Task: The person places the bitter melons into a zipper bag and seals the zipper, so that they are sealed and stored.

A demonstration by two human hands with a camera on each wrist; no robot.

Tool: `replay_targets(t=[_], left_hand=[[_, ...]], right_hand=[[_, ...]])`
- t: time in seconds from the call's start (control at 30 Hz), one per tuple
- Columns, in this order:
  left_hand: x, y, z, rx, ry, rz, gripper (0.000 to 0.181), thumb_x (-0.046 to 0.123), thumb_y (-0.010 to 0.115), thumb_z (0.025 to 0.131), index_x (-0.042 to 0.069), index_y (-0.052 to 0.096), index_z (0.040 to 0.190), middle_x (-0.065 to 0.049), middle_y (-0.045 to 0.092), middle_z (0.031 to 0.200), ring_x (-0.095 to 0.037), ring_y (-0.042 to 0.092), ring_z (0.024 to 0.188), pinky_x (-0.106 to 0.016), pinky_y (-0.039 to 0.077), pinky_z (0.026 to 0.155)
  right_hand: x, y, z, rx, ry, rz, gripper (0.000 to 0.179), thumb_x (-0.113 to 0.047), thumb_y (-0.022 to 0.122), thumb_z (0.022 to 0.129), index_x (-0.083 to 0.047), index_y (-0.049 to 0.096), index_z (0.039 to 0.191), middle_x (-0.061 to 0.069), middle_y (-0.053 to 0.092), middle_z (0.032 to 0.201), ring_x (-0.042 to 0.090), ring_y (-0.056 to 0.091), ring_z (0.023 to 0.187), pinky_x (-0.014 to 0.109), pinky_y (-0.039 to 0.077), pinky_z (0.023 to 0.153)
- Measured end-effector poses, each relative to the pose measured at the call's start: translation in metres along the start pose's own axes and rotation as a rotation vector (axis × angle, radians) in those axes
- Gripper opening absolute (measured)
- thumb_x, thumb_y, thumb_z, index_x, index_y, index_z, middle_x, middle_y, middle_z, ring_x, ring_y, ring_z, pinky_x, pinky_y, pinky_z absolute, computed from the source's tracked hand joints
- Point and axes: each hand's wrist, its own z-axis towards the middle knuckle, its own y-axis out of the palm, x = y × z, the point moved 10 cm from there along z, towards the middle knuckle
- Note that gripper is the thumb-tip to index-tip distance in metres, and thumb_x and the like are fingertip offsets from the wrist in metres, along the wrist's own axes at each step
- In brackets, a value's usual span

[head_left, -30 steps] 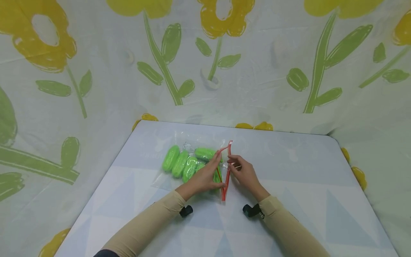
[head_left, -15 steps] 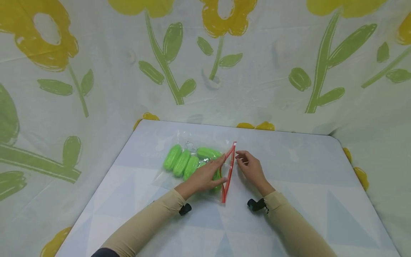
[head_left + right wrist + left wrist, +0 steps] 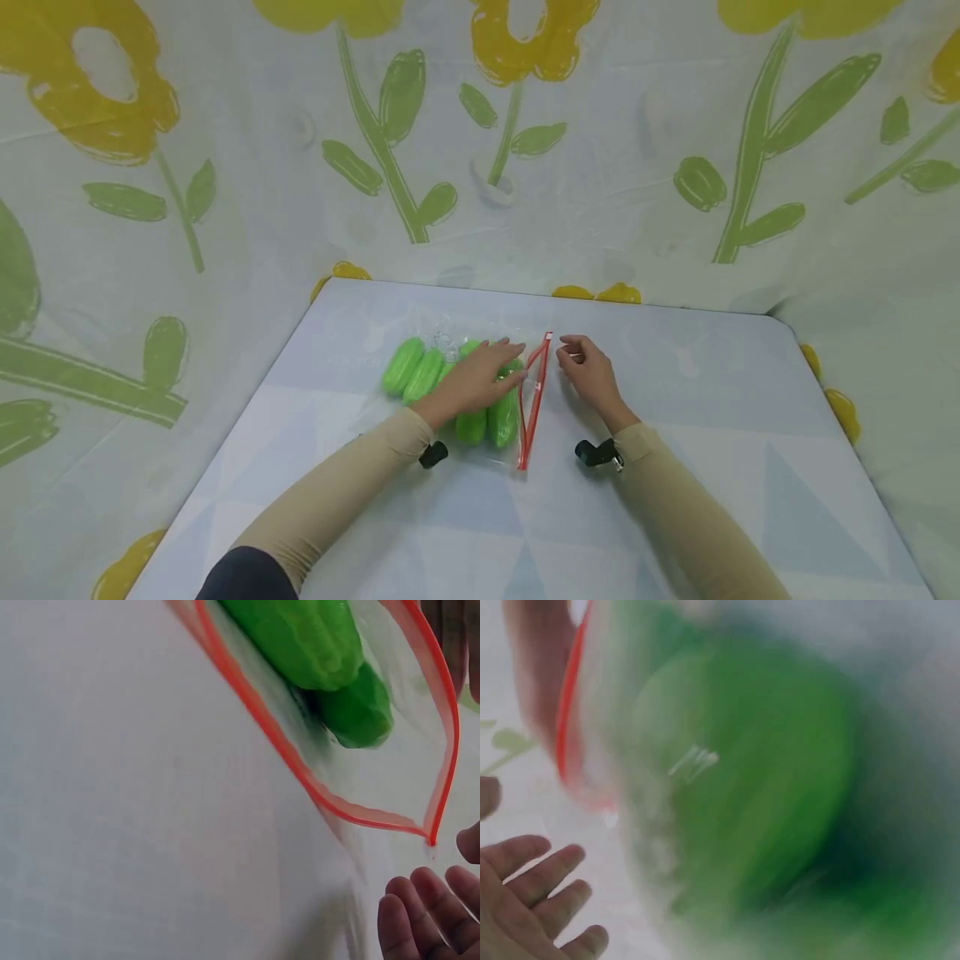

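Note:
A clear zip bag [image 3: 533,408] with a red zip edge lies on the table, its mouth gaping to the right. Inside are several bright green, cucumber-like pieces [image 3: 503,417], which look smooth and plump. Over the bag my left hand [image 3: 472,379] is stretched out with straight fingers; whether it touches the plastic I cannot tell. My right hand [image 3: 592,375] hovers just right of the zip edge, fingers loosely bent and holding nothing. In the right wrist view the red-edged mouth [image 3: 262,720] stands parted near the right fingers [image 3: 426,892]. The left wrist view is blurred by a green piece [image 3: 757,772] up close.
The pale table [image 3: 705,483] has a faint triangle pattern. A flowered curtain [image 3: 600,183] hangs behind it and at both sides. Dark wrist cameras, one on each arm, include the right camera [image 3: 595,452].
My left hand has left the zip edge and shifted away from me over the bag. My right hand has drawn off the red edge to the right. The bag's mouth remains parted.

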Motion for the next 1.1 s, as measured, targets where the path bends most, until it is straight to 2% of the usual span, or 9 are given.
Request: replay_targets(t=[0.13,0.23,0.33,0.43,0.57,0.7,0.87,0.97,1.1], left_hand=[[-0.010,-0.025,0.024,0.026,-0.062,-0.047,0.047,0.037,0.060,0.103,0.014,0.058,0.144,-0.005,0.063,0.139,-0.025,0.052,0.135,-0.041,0.040,0.113],[-0.011,-0.032,0.046,0.003,-0.049,-0.059,0.041,0.031,0.067,0.100,0.012,0.065,0.136,-0.006,0.070,0.124,-0.027,0.061,0.123,-0.040,0.047,0.105],[-0.012,-0.030,0.067,-0.047,-0.020,-0.027,0.039,0.027,0.069,0.099,0.009,0.066,0.133,-0.006,0.072,0.118,-0.027,0.063,0.119,-0.039,0.048,0.103],[-0.016,-0.024,0.082,-0.090,-0.018,-0.008,0.039,0.024,0.069,0.099,0.007,0.066,0.134,-0.007,0.072,0.119,-0.026,0.063,0.120,-0.038,0.048,0.104],[-0.020,-0.015,0.100,-0.104,-0.022,-0.005,0.037,0.019,0.068,0.099,0.007,0.066,0.133,-0.008,0.071,0.122,-0.024,0.062,0.120,-0.037,0.047,0.104],[-0.025,-0.007,0.110,-0.083,-0.017,-0.013,0.030,0.015,0.067,0.100,0.008,0.069,0.129,-0.006,0.071,0.123,-0.022,0.063,0.119,-0.035,0.047,0.105],[-0.032,-0.002,0.116,-0.044,-0.027,-0.103,0.021,0.013,0.066,0.100,0.010,0.074,0.119,-0.004,0.073,0.120,-0.019,0.064,0.118,-0.034,0.047,0.105],[-0.032,-0.002,0.119,-0.029,-0.025,-0.173,0.016,0.011,0.067,0.099,0.009,0.075,0.112,-0.004,0.074,0.116,-0.020,0.065,0.115,-0.035,0.048,0.103],[-0.032,0.000,0.124,-0.025,-0.028,-0.222,0.011,0.009,0.068,0.098,0.008,0.074,0.107,-0.005,0.075,0.112,-0.020,0.066,0.113,-0.036,0.049,0.102]], right_hand=[[-0.001,0.001,0.008,-0.008,0.021,0.050,0.039,-0.031,0.059,0.104,-0.010,0.056,0.137,0.012,0.064,0.125,0.026,0.066,0.105,0.038,0.058,0.084],[-0.002,0.004,0.013,-0.014,0.052,0.092,0.041,-0.033,0.060,0.103,-0.009,0.056,0.136,0.013,0.065,0.124,0.026,0.068,0.104,0.039,0.058,0.088],[-0.001,0.008,0.018,-0.012,0.082,0.124,0.042,-0.035,0.062,0.102,-0.009,0.056,0.134,0.014,0.067,0.123,0.026,0.069,0.102,0.038,0.059,0.088],[-0.002,0.013,0.021,-0.009,0.087,0.138,0.041,-0.034,0.064,0.101,-0.008,0.057,0.131,0.014,0.068,0.121,0.025,0.070,0.101,0.036,0.059,0.087],[-0.002,0.014,0.024,0.005,0.081,0.168,0.037,-0.028,0.068,0.099,-0.007,0.059,0.129,0.014,0.069,0.121,0.026,0.070,0.101,0.035,0.059,0.087],[-0.003,0.018,0.024,0.003,0.082,0.242,0.035,-0.019,0.070,0.097,-0.007,0.059,0.128,0.015,0.068,0.121,0.027,0.068,0.104,0.036,0.059,0.088],[-0.003,0.023,0.026,-0.014,0.073,0.322,0.033,-0.011,0.068,0.097,-0.006,0.059,0.128,0.016,0.069,0.119,0.025,0.067,0.105,0.032,0.059,0.086],[-0.002,0.022,0.027,-0.016,0.065,0.346,0.031,-0.013,0.068,0.097,-0.007,0.059,0.127,0.015,0.070,0.117,0.023,0.067,0.102,0.030,0.059,0.085],[-0.001,0.018,0.028,-0.007,0.057,0.350,0.029,-0.017,0.068,0.098,-0.007,0.060,0.124,0.014,0.070,0.114,0.021,0.067,0.097,0.029,0.059,0.083]])
